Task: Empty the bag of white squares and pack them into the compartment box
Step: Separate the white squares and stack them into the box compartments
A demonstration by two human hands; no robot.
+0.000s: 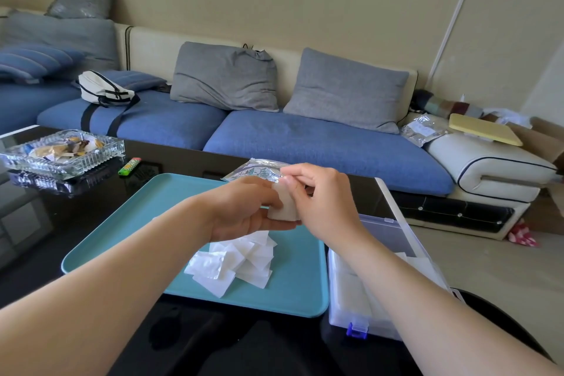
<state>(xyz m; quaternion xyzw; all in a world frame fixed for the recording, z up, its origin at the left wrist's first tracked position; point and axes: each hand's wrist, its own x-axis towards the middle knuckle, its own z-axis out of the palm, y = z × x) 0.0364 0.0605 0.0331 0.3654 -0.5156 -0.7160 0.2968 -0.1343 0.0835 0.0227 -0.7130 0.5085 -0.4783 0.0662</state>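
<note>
Left hand and right hand share 1 stack of white squares at mid-frame.

The left hand cups the stack from below with its fingers curled round it, and the right hand pinches the stack's top edge. Under them a loose pile of squares lies on the teal tray. The bag (flat, silvery, printed) lies at the tray's far edge, partly behind the 2 hands. The clear compartment box sits at lower right, just beside the tray on the black desk.
</note>
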